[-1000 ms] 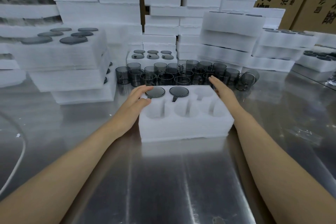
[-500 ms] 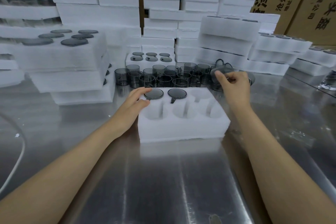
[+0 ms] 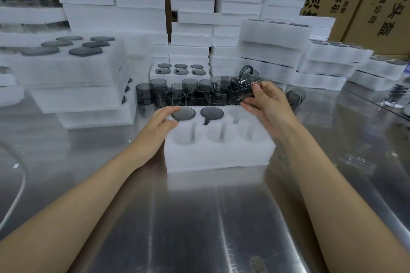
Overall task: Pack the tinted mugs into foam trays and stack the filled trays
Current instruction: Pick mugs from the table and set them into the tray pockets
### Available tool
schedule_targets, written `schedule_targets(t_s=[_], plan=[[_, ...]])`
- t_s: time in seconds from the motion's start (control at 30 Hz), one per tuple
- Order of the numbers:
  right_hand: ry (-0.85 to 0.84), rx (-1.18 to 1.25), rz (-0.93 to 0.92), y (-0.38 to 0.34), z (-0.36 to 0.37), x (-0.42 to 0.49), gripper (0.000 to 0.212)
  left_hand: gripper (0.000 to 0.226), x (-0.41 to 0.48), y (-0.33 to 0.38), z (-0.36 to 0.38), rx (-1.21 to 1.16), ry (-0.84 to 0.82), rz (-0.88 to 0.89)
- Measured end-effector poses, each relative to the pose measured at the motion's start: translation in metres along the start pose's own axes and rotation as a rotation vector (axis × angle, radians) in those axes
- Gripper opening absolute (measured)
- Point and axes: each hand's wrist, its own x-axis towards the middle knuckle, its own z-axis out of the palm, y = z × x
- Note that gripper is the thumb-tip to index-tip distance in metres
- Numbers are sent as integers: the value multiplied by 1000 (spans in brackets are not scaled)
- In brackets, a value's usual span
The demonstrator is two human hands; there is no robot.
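Stretching away from the viewer, the bare steel table (image 3: 199, 228) carries two forearms that reach toward a white foam tray (image 3: 219, 157) near its middle. The tray's three near pockets (image 3: 221, 137) are hollow.

The left grip (image 3: 158, 124) lies on the tray's far left corner with its fingers nearly straight and relaxed. It clasps nothing, and its fingertips touch the rim of the first packed mug (image 3: 183, 113). That mug sits base-up in the far left pocket. A second packed mug (image 3: 211, 112) sits base-up in the far middle pocket, its handle in the slot toward the viewer. The far right pocket (image 3: 238, 115) is hollow.

Above that pocket the right grip (image 3: 269, 106) is clamped on a tinted mug (image 3: 246, 86), fingers and thumb curled round its wall, the mug lifted off the table and tilted. A second handle shows just above it, and I cannot tell whether it belongs to another mug in the same hold.

Behind the tray stands a cluster of loose mugs (image 3: 188, 94), upright and touching one another. Beyond them lies a filled tray (image 3: 179, 68). Foam stacks (image 3: 66, 68) rise on both sides and behind, with cardboard boxes (image 3: 366, 2) at the far right.
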Motion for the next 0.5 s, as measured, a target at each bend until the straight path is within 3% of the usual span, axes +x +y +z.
schedule_targets(t_s=[0.2, 0.5], plan=[[-47, 151, 95, -4, -1, -2, 17, 36, 0, -1, -1, 12, -8, 3], [39, 381, 143, -3, -2, 3, 26, 35, -1, 1, 0, 15, 2, 5]])
